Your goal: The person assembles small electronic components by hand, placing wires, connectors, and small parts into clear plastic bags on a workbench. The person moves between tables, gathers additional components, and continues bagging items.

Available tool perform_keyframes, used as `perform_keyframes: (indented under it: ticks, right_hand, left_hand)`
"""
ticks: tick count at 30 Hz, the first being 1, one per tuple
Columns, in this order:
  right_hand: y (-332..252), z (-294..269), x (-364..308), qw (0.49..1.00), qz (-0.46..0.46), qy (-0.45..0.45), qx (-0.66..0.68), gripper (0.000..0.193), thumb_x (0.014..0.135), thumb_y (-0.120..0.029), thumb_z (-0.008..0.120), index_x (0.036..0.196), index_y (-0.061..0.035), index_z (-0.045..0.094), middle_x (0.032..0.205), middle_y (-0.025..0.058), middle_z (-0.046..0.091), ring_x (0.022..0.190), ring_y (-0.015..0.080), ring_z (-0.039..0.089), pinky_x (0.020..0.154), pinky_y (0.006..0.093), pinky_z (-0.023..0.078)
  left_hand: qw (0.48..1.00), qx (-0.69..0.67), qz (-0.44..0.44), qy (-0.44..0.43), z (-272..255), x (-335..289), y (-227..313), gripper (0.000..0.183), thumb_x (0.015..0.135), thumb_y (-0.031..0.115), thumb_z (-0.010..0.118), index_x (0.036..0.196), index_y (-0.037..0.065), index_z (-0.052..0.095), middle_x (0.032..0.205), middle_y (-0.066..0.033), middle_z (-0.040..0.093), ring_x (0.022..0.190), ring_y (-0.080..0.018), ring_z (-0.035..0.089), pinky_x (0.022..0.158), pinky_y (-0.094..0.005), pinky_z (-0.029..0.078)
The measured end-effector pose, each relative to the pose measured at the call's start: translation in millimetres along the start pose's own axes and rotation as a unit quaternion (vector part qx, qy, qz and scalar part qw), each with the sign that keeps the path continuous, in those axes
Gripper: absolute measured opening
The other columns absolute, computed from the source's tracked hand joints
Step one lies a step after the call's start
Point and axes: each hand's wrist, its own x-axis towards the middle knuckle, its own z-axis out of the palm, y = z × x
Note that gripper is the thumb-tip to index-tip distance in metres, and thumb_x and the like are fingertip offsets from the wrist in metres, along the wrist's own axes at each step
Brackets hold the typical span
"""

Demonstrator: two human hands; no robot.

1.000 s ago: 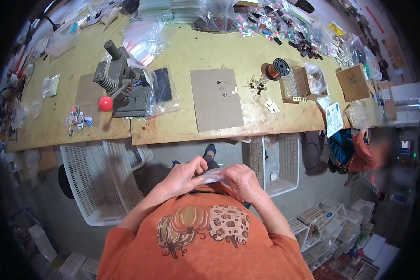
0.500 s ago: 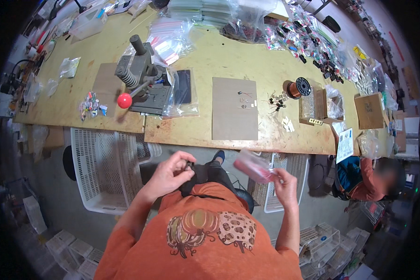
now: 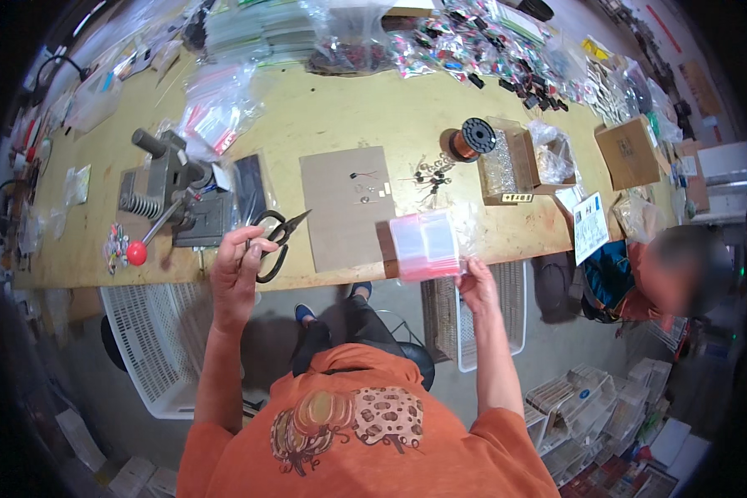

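Note:
My left hand [image 3: 236, 270] is raised near the table's front edge, its fingers closed on the black handles of a pair of scissors [image 3: 291, 225]. The blades point up and to the right, over the left edge of a grey-brown cardboard sheet [image 3: 336, 224]. In my right hand [image 3: 478, 286] is a clear plastic packet with a pink-red edge [image 3: 424, 246], pinched at its lower right corner. It looks like a stack of flat bags and hangs over the table's front edge. Small wired parts [image 3: 365, 176] lie on the cardboard.
A grey hand press [image 3: 201, 217] with a red lever knob stands left. Right of the cardboard are a copper wire spool [image 3: 471, 139], dark leaded parts [image 3: 432, 178] and an open box [image 3: 548, 158]. White crates [image 3: 162, 332] sit below. A co-worker [image 3: 639, 282] is at the right.
Both hands have moved up and forward to the table edge. The scissors now show plainly in my left hand; the packet has turned flatter to view. The whole view has shifted rightward.

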Motion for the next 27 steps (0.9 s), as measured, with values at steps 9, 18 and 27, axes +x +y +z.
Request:
perform_keyframes:
  ticks: [9, 18, 27]
  right_hand:
    - [27, 3, -5, 0.996, 0.032, 0.023, 0.079, 0.021, 0.096, -0.016, 0.057, 0.116, -0.0085, 0.057, 0.118, 0.0086, 0.064, 0.106, 0.0220, 0.063, 0.090, 0.0436, 0.053]
    - [-19, 72, 52, 0.975, -0.024, 0.006, 0.220, 0.021, 0.096, -0.014, 0.058, 0.116, -0.0083, 0.057, 0.125, 0.0093, 0.059, 0.120, 0.0265, 0.054, 0.103, 0.0494, 0.044]
    - [-24, 65, 353, 0.958, 0.001, -0.093, 0.272, 0.019, 0.090, 0.007, 0.053, 0.108, 0.0047, 0.060, 0.102, 0.0126, 0.062, 0.096, 0.0241, 0.059, 0.094, 0.0362, 0.051]
  left_hand:
    - [0.997, -0.038, -0.059, 0.015, 27, -5, -8, 0.017, 0.101, 0.007, 0.050, 0.117, 0.006, 0.056, 0.094, -0.0033, 0.065, 0.090, -0.0087, 0.060, 0.084, -0.0215, 0.046]
    - [0.996, -0.025, -0.085, 0.019, 43, 2, -10, 0.017, 0.100, 0.006, 0.051, 0.116, 0.005, 0.057, 0.096, -0.0048, 0.065, 0.092, -0.0105, 0.061, 0.087, -0.0244, 0.047]
    - [0.976, 0.214, -0.007, -0.021, 51, -10, 12, 0.026, 0.090, 0.007, 0.060, 0.115, 0.002, 0.061, 0.100, -0.0108, 0.069, 0.088, -0.0199, 0.067, 0.081, -0.0336, 0.052]
